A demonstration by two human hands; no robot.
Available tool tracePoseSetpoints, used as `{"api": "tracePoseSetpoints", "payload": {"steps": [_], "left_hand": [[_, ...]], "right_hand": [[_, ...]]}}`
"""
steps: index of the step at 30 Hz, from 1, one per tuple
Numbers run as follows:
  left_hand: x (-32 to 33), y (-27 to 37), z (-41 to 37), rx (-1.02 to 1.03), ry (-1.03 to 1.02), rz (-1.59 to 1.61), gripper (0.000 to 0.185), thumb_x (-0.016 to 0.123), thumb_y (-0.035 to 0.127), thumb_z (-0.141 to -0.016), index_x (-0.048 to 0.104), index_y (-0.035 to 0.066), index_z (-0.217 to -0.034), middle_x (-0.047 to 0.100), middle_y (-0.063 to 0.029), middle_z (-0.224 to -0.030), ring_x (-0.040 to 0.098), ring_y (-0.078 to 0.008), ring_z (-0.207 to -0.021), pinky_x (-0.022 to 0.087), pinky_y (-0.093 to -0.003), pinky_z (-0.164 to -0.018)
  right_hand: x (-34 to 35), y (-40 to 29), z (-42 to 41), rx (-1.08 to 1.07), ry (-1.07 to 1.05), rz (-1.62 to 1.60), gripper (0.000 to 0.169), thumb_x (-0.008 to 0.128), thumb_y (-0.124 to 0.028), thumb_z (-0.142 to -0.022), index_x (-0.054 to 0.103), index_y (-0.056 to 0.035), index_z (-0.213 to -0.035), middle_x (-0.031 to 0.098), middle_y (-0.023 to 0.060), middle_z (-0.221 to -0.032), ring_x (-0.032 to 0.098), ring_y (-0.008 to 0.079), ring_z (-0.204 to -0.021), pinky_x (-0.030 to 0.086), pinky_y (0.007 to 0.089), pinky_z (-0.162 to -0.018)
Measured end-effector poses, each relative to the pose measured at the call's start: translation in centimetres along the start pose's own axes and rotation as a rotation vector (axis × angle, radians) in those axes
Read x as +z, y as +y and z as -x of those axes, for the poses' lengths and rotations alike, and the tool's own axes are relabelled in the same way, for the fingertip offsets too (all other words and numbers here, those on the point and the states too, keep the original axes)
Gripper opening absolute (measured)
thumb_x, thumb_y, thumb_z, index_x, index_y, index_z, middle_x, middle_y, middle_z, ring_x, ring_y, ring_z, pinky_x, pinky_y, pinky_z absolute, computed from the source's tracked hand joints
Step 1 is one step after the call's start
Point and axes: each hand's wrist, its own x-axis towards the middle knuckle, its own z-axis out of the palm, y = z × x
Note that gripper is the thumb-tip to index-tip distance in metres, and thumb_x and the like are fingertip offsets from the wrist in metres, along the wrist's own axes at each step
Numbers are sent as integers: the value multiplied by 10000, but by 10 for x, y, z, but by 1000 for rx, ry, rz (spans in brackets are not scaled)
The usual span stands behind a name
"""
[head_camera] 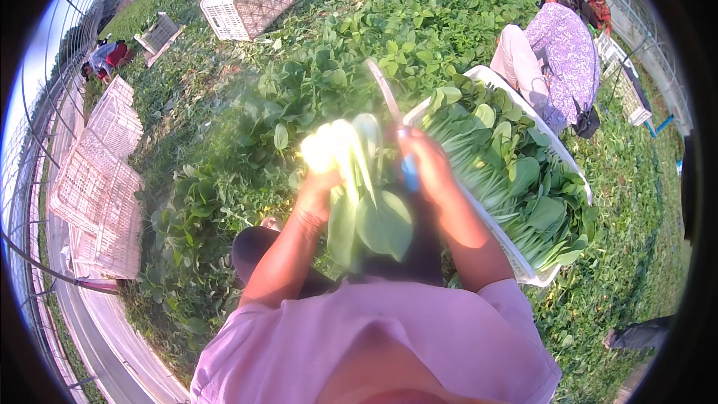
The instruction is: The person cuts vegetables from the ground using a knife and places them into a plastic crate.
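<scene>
My left hand (pixel 322 171) is closed around a bunch of leafy greens (pixel 384 224), pale stems up and broad leaves hanging down. Glare washes out the fingers and the stem ends. In my right hand (pixel 429 163) is a knife (pixel 383 85) with a blue handle, its slightly curved blade pointing up and away from me. The blade is just right of the stems; whether it touches them I cannot tell. To my right a white plastic crate (pixel 561 151) holds many cut greens (pixel 505 179), laid with their stems towards me and to the left.
Growing leafy plants (pixel 314 84) cover the ground ahead. White crates (pixel 98 202) stand at the left, and another crate (pixel 249 3) lies tipped ahead. A person in a patterned purple top (pixel 566 50) sits beyond my crate. Another person (pixel 109 59) bends at the far left.
</scene>
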Motion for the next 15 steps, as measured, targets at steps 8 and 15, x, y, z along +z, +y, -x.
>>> {"api": "tracePoseSetpoints", "payload": {"steps": [8,15], "left_hand": [[8,9,10,-68,-41,-102,533,735,63,-606,517,10,-1090,610,-103,-935,605,-227,-826,500,-350,-765],[12,26,-16,145,112,-302,440,646,53,-694,498,-2,-1105,581,-91,-997,566,-211,-885,448,-331,-812]], "right_hand": [[8,51,-19,-27,-254,2,301,478,-192,-889,518,-10,-1125,589,55,-986,560,131,-862,453,258,-758],[2,-5,-4,-275,-68,250,657,428,-481,-862,304,-27,-1321,409,178,-1257,407,269,-1145,313,359,-956]]}}
